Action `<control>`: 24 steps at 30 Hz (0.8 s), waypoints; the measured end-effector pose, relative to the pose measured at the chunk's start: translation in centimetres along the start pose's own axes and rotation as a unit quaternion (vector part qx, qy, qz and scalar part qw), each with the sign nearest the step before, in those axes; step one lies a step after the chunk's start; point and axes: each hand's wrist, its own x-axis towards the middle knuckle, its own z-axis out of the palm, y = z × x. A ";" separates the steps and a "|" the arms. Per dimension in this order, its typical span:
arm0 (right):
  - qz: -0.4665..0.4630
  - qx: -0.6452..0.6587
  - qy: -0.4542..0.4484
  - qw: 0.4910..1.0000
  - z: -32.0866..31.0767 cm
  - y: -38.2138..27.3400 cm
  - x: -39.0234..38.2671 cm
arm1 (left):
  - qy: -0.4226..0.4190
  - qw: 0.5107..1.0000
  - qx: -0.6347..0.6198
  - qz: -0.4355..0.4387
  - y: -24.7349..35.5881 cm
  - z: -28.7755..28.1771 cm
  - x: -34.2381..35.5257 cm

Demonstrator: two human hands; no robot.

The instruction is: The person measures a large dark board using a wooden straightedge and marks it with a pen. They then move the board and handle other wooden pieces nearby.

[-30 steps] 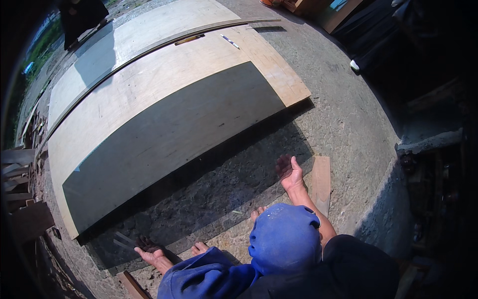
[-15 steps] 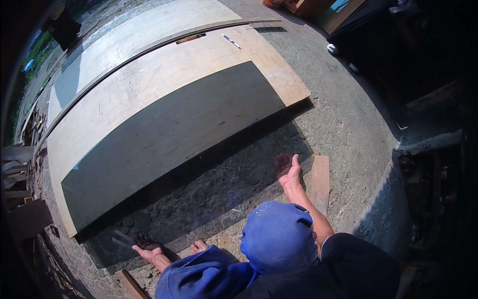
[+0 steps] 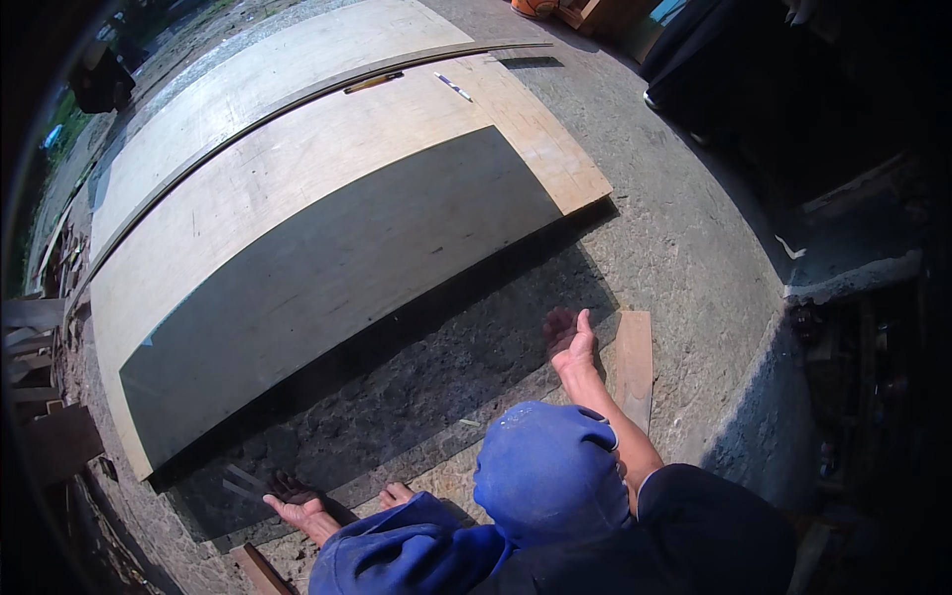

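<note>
A large dark tinted, see-through sheet (image 3: 347, 268) lies across a pale plywood panel (image 3: 535, 129) and reaches out over the rough concrete. My left hand (image 3: 297, 504) holds its near edge at the lower left, palm up, fingers showing darkened through the sheet and thumb uncovered. My right hand (image 3: 570, 339) grips it likewise farther right. My blue-clad knees (image 3: 545, 466) are just below, with bare toes (image 3: 395, 493) by the edge. A wooden strip (image 3: 633, 362) rests beside my right hand. A pen (image 3: 453, 86) and a slim tool (image 3: 369, 84) lie on the plywood.
A long batten (image 3: 228, 139) crosses the boards. Scrap wood (image 3: 35, 377) is piled at the left. A person in dark clothing (image 3: 699, 69) stands at upper right, near a concrete ledge (image 3: 853, 273). Another dark figure (image 3: 104, 74) is at upper left. A short wood piece (image 3: 263, 567) lies below my left hand.
My hands stay at the sheet's edge with little movement. The person at upper right has shifted leftward. The upper-left figure looks smaller and farther left, and its shadow has mostly left the boards.
</note>
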 end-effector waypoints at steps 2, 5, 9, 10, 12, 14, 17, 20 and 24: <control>0.015 -0.007 -0.010 1.000 -0.5 0.1 0.7 | 0.019 0.999 -0.038 -0.019 0.1 0.4 -0.7; 0.014 -0.033 -0.018 0.999 -0.8 -0.6 1.5 | 0.002 0.999 -0.050 -0.009 -0.1 0.7 -2.0; -0.029 -0.095 0.031 0.995 -0.8 -1.1 2.7 | 0.037 0.998 -0.058 -0.018 -0.1 1.6 -2.9; -0.045 -0.101 0.051 0.993 -1.0 -1.4 2.8 | 0.036 0.997 -0.061 -0.021 0.1 1.8 -2.9; -0.051 -0.108 0.057 0.991 -1.4 -1.5 3.1 | 0.063 0.996 -0.058 -0.033 0.2 1.9 -2.9; -0.054 -0.117 0.052 0.990 -1.8 -1.6 3.4 | 0.049 0.997 -0.049 -0.026 0.3 2.0 -2.9; -0.060 -0.124 0.045 0.989 -2.4 -1.5 4.2 | 0.050 0.998 -0.024 -0.010 0.0 1.9 -2.8; -0.061 -0.127 0.040 0.989 -2.7 -1.4 4.9 | 0.054 0.999 -0.005 0.004 -0.2 1.8 -2.7; -0.060 -0.134 0.031 0.989 -3.1 -1.5 5.5 | 0.073 0.997 0.005 0.006 -0.2 1.9 -2.8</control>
